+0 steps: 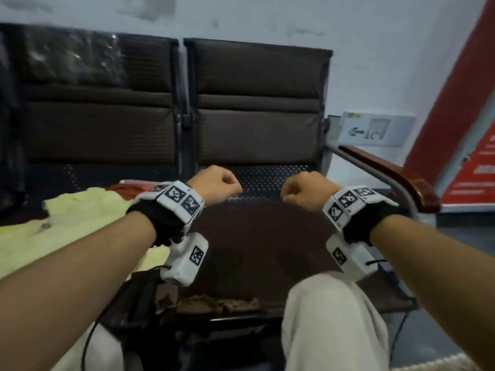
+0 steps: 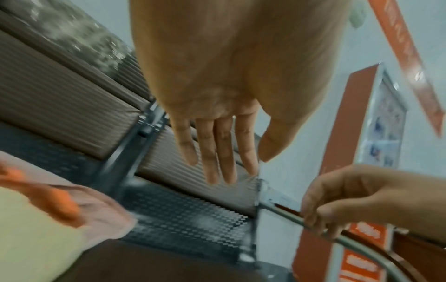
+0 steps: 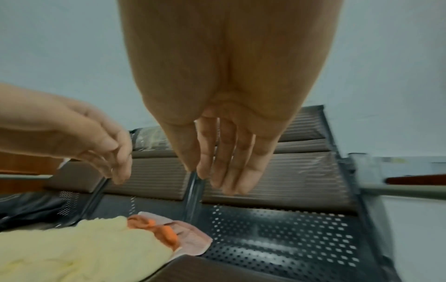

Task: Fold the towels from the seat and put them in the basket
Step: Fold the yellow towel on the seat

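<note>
A pale yellow towel [image 1: 67, 223] lies crumpled on the left seat, with an orange towel [image 1: 128, 187] and a pink one [image 3: 193, 240] showing under its far edge. My left hand [image 1: 217, 187] hangs above the gap between the seats, just right of the pile. My right hand [image 1: 305, 190] hangs over the bare right seat [image 1: 267, 178]. The wrist views show the left hand's fingers [image 2: 217, 152] and the right hand's fingers [image 3: 226, 158] straight and relaxed, holding nothing. A pale woven edge [image 1: 439, 362] shows at the bottom right corner; I cannot tell whether it is the basket.
The bench has dark padded backrests [image 1: 254, 103] and perforated metal seats. A wooden armrest [image 1: 388, 178] on a metal tube bounds the right side. A black bag [image 3: 29, 208] lies left of the towels. My knee in pale trousers [image 1: 329, 317] is below the right hand.
</note>
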`<state>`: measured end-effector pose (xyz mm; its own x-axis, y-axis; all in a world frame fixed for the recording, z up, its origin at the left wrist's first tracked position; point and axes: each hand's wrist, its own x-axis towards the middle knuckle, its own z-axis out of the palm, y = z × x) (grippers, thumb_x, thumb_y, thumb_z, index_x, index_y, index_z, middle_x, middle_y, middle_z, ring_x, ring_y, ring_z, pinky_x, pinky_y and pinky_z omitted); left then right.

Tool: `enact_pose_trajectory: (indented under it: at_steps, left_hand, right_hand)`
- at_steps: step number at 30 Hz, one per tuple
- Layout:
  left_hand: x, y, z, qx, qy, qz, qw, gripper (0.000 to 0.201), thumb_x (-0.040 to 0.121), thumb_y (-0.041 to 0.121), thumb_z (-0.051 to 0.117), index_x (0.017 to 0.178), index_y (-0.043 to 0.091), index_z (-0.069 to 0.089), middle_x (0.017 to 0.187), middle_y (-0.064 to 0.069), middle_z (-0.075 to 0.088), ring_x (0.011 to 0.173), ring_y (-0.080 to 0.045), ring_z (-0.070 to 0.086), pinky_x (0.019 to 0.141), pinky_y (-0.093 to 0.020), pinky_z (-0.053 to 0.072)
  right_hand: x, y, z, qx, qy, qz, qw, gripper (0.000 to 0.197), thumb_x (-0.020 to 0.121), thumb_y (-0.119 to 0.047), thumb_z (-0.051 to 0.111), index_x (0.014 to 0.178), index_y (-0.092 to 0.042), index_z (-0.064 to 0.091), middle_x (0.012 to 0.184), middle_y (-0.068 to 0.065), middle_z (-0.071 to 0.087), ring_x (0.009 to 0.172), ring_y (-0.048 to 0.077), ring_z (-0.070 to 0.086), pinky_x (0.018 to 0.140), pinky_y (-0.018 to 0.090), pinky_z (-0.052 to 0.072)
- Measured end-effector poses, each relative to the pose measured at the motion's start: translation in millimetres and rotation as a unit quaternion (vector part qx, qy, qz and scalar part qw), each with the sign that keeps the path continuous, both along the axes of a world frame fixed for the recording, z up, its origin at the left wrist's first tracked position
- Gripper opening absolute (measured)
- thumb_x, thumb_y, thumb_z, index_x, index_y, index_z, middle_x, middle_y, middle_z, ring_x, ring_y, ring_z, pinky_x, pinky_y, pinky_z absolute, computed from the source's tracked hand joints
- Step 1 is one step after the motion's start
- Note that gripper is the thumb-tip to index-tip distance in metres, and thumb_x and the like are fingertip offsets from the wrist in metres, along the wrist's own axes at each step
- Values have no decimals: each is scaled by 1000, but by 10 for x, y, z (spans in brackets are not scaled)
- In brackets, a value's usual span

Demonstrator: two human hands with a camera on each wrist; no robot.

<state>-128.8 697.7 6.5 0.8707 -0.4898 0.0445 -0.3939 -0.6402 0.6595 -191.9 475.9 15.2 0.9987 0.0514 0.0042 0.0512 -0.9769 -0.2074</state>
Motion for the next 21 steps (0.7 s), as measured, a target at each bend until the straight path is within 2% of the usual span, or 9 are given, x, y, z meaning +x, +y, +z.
enact_pose_trajectory:
  at_steps: [3,6,8,11,14,17,19,21]
  left_hand:
    - [236,656,-298,87,-2,38,995,14,88,30,59,87,22,71,98,3,69,94,-15,63,85,-32,50]
    - [415,1234,-609,127,38,111,985,20,90,21,55,97,11,71,105,-4,69,100,-20,62,89,-33,49]
    - [511,1535,-801,177,66,135,973,23,91,20,54,106,12,68,113,-6,66,106,-22,60,90,-30,48]
    - [628,1866,-1066,244,103,137,954,32,92,25,54,122,16,58,128,-4,57,115,-21,54,92,-27,43]
    - [710,2044,-1284,301,124,107,939,47,88,37,60,129,17,49,130,-4,49,117,-21,51,92,-27,41]
    - [756,2078,-1446,333,121,89,931,48,80,42,69,119,18,54,119,-3,48,110,-22,52,94,-32,44]
    - [798,2090,-1478,318,108,95,937,30,80,35,71,103,19,61,111,-1,55,103,-21,56,91,-35,48]
    - [841,2106,-1458,273,92,108,951,12,80,30,71,84,22,63,96,2,63,92,-19,61,85,-35,51]
  right_hand:
    - [420,464,-165,-1,23,52,998,17,89,-24,59,102,-19,70,106,0,69,99,17,62,79,21,41]
    - [788,938,-432,2,42,96,994,17,89,-24,60,100,-18,71,105,1,70,99,17,62,80,23,43]
    - [1006,1224,-653,10,54,119,991,17,88,-23,60,100,-17,71,105,1,70,98,18,63,82,24,44]
    - [1289,1607,-1005,27,84,155,984,18,87,-22,61,101,-15,71,106,2,70,99,17,62,80,20,40]
    - [1485,1943,-1317,55,117,182,975,19,86,-25,65,98,-12,71,101,1,70,96,16,62,83,23,40]
    - [1542,2211,-1577,105,167,192,961,26,82,-35,70,97,-13,68,93,-1,67,89,14,61,76,23,44]
    - [1520,2342,-1705,124,196,204,951,35,80,-39,72,104,-15,64,92,-4,62,87,12,57,77,24,44]
    - [1476,2433,-1784,137,206,214,945,43,79,-42,72,110,-17,61,95,-3,63,90,13,58,81,26,46]
